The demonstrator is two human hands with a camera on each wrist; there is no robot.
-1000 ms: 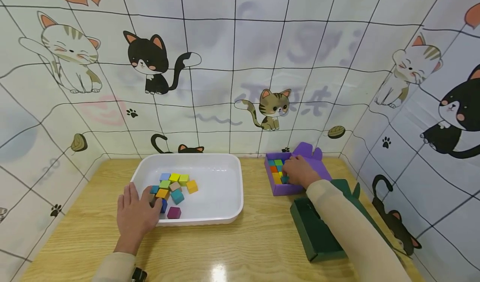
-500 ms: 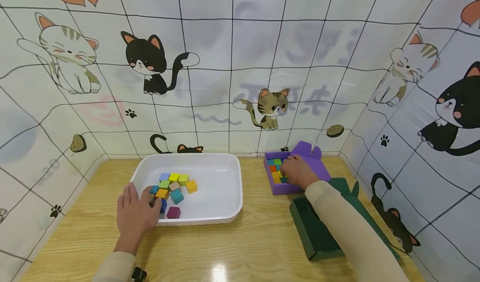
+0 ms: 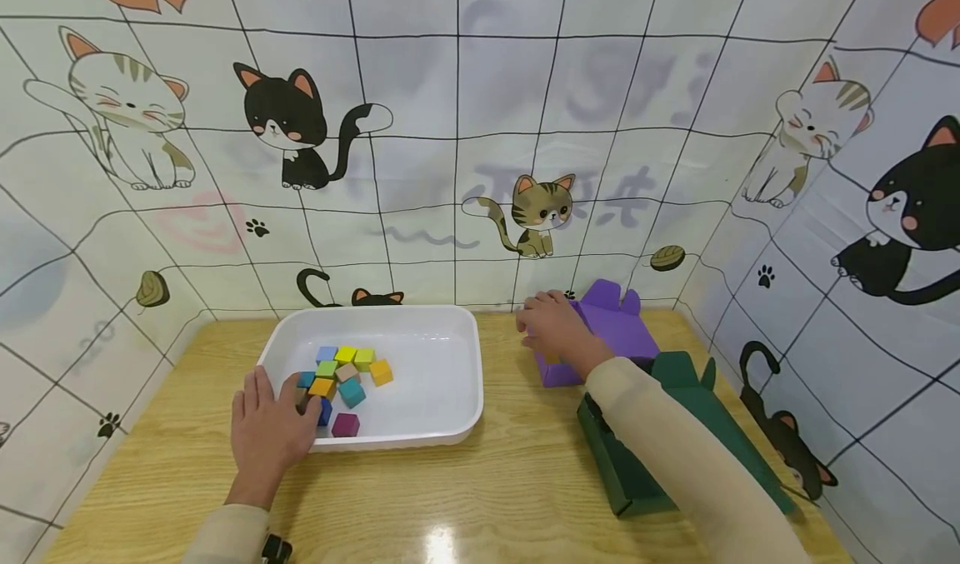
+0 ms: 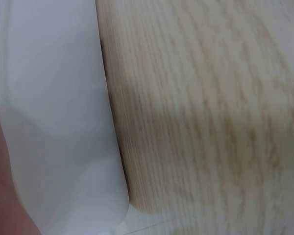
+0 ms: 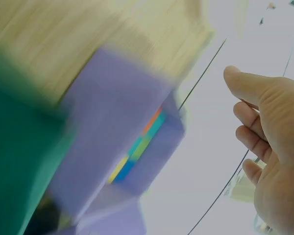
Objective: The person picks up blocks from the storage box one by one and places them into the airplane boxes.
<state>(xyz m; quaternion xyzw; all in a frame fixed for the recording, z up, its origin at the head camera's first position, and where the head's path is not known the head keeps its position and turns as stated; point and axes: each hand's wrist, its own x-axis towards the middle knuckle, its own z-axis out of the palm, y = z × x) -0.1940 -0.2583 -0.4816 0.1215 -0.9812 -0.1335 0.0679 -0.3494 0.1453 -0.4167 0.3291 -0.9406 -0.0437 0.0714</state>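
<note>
My left hand [image 3: 264, 421] rests over the front left corner of a white tray [image 3: 431, 381], fingers stretched and thumb beside a blue cube [image 3: 325, 412]. Several coloured wooden cubes [image 3: 347, 372] lie loose in the tray's left half. In the left wrist view the tray wall [image 4: 63, 98] fills the left side. My right hand [image 3: 558, 329] hovers over a purple box [image 3: 561, 375], fingers loosely bent; the right wrist view shows nothing between thumb and fingers. Inside that box, rows of coloured cubes [image 5: 137, 147] show, mostly hidden from the head view.
A dark green box [image 3: 622, 481] with its lid [image 3: 712, 414] raised stands in front of the purple one, partly under my right forearm. The purple lid [image 3: 618, 326] leans open to the right. A cat-patterned wall covering [image 3: 420, 172] closes off the back and sides.
My right hand has lifted out of the purple box and moved up and left over its back left edge. My left hand and the loose cubes have not moved.
</note>
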